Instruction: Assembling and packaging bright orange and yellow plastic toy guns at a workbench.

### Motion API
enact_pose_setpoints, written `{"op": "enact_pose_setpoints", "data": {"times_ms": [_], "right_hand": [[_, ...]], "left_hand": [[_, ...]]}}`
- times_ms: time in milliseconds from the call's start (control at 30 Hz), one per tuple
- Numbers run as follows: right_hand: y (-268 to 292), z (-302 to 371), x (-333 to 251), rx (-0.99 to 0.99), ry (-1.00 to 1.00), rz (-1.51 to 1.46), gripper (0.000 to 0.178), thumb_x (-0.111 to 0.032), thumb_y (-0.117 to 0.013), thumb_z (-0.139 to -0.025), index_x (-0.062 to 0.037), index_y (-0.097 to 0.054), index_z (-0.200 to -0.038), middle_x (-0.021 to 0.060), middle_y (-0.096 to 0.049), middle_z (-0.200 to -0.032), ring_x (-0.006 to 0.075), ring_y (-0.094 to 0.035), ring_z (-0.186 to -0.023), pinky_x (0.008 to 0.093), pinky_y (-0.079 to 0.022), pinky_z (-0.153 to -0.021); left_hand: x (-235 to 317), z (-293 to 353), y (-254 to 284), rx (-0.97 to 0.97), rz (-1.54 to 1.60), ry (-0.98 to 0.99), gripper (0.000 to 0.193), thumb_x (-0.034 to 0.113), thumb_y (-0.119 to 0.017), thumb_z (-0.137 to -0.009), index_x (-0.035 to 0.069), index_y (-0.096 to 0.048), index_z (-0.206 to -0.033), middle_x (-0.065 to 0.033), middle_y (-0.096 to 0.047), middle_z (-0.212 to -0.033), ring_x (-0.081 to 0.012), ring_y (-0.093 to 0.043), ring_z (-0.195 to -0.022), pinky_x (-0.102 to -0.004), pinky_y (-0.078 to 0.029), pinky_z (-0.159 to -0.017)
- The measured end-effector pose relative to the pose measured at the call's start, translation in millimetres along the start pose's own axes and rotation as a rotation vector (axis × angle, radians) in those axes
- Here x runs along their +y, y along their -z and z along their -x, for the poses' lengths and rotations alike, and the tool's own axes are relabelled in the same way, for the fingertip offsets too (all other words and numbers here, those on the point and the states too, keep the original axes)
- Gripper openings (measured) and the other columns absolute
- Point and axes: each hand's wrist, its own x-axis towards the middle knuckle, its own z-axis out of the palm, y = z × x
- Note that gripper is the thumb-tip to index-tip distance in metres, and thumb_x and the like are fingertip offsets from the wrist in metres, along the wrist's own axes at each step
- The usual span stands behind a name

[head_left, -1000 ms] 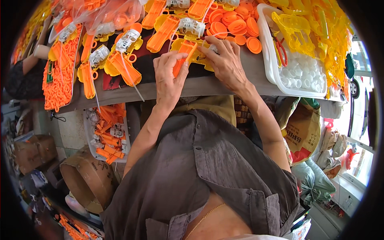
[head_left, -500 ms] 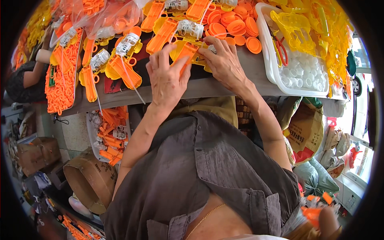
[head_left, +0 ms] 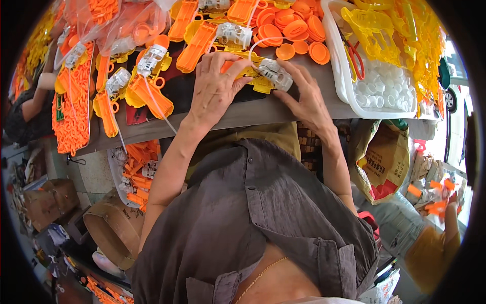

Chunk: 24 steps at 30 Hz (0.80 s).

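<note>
A yellow plastic shell (head_left: 261,85) with an orange part (head_left: 230,65) on its left lies at the table's front edge. My left hand (head_left: 215,88) curls over that orange part, fingers and thumb closed on it and hiding most of it. On the shell's right end lies a clear-and-white cylindrical mechanism (head_left: 276,75), tilted, with thin dark wires near it. My right hand (head_left: 310,99) grips this mechanism, index finger above it and thumb below. A thin white tube (head_left: 255,44) arches up from between my hands.
Several similar yellow-orange assemblies (head_left: 149,91) lie to the left, beside a tray of small orange parts (head_left: 76,121). Orange discs (head_left: 296,28) are heaped behind. On the right, a white bin (head_left: 349,104) holds clear caps and red-handled pliers (head_left: 356,61). Another person (head_left: 430,248) is at lower right.
The clear mechanism, mostly hidden before, now shows at the shell's right end. My right hand has moved right and nearer to me. The person at lower right has moved farther off.
</note>
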Motion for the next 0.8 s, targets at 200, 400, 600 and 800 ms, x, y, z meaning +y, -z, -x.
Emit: {"op": "enact_pose_setpoints", "data": {"times_ms": [200, 400, 600, 800], "right_hand": [[1.2, 1.2, -3.2, -0.048, -0.123, -0.228, 0.059, -0.006, -0.075, -0.081, -0.0057, -0.055, -0.136, 0.0148, -0.065, -0.116, 0.0251, -0.062, -0.107, 0.0334, -0.047, -0.094], [-5.2, 5.7, -8.9, 0.053, -0.186, -0.236, 0.059, -0.007, -0.075, -0.083, -0.0038, -0.054, -0.138, 0.0127, -0.065, -0.115, 0.0194, -0.061, -0.107, 0.0313, -0.046, -0.095], [-31.7, 3.6, -12.9, 0.169, -0.209, -0.435, 0.054, -0.009, -0.072, -0.089, 0.0010, -0.053, -0.138, 0.0068, -0.062, -0.116, 0.0111, -0.058, -0.099, 0.0252, -0.048, -0.089], [-33.2, 1.0, -9.5, 0.151, -0.328, -0.695, 0.051, -0.010, -0.071, -0.091, 0.0017, -0.049, -0.136, 0.0072, -0.061, -0.118, 0.0115, -0.059, -0.103, 0.0248, -0.048, -0.091]], "left_hand": [[-1.7, 1.9, -2.2, -0.014, 0.024, -0.004, 0.027, 0.018, -0.075, -0.082, 0.017, -0.069, -0.109, -0.0046, -0.053, -0.113, -0.0261, -0.051, -0.107, -0.0400, -0.041, -0.095], [-6.8, 4.8, -4.4, 0.015, 0.062, -0.009, 0.021, 0.016, -0.079, -0.077, 0.018, -0.072, -0.097, -0.0032, -0.054, -0.114, -0.0275, -0.050, -0.110, -0.0413, -0.041, -0.094], [-4.1, 3.0, -4.5, -0.003, -0.016, -0.056, 0.021, 0.016, -0.078, -0.078, 0.018, -0.074, -0.099, -0.0050, -0.053, -0.120, -0.0287, -0.049, -0.114, -0.0426, -0.041, -0.096], [-2.9, 1.2, -3.9, 0.068, 0.029, -0.049, 0.029, 0.016, -0.076, -0.080, 0.017, -0.070, -0.109, -0.0066, -0.054, -0.120, -0.0294, -0.049, -0.116, -0.0429, -0.040, -0.097]]}}
